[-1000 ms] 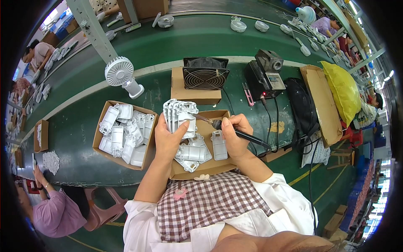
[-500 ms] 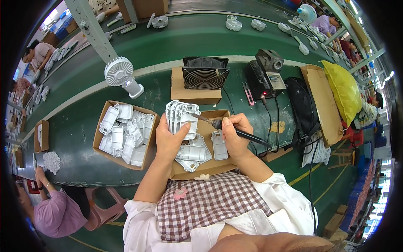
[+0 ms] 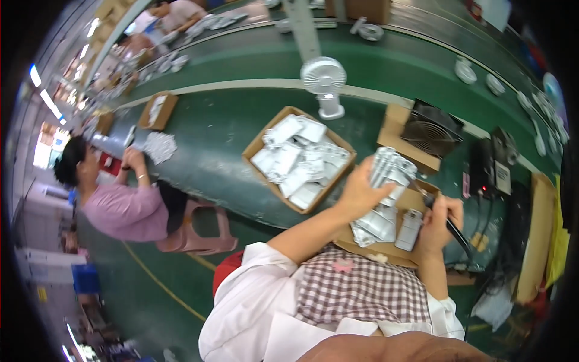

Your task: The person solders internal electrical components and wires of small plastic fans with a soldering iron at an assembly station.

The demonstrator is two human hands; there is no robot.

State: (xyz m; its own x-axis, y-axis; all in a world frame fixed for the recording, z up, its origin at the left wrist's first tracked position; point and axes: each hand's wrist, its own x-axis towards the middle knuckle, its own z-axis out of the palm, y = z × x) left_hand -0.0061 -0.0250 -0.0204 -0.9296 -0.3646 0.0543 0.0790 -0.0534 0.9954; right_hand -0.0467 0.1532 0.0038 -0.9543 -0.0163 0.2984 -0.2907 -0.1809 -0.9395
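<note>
A stack of white plastic housing pieces point(image 3: 394, 169) stands in my left hand point(image 3: 360, 192), its fingers and thumb closed round the sides. My right hand point(image 3: 442, 222) grips a soldering iron by its black handle point(image 3: 459, 238). Its metal tip points toward the stack; blur hides whether they touch. Beneath both hands lies a shallow cardboard box point(image 3: 410, 256) with more white pieces point(image 3: 374, 227) and a single white cover point(image 3: 409, 230) on its right side. To the left, a cardboard box point(image 3: 251, 155) is heaped with similar white covers point(image 3: 301, 158).
A white handheld fan point(image 3: 324, 78) stands behind the heaped box. A black square fan point(image 3: 432, 128) sits at the back by a black soldering station point(image 3: 482, 166) with cables. Pink tweezers point(image 3: 465, 184) lie nearby. On the left, a co-worker point(image 3: 129, 208) sits by small white parts point(image 3: 160, 148).
The view has swung left, shifting the bench toward the right and showing more of the co-worker. Both hands keep their holds; the iron's tip has come slightly away from the stack.
</note>
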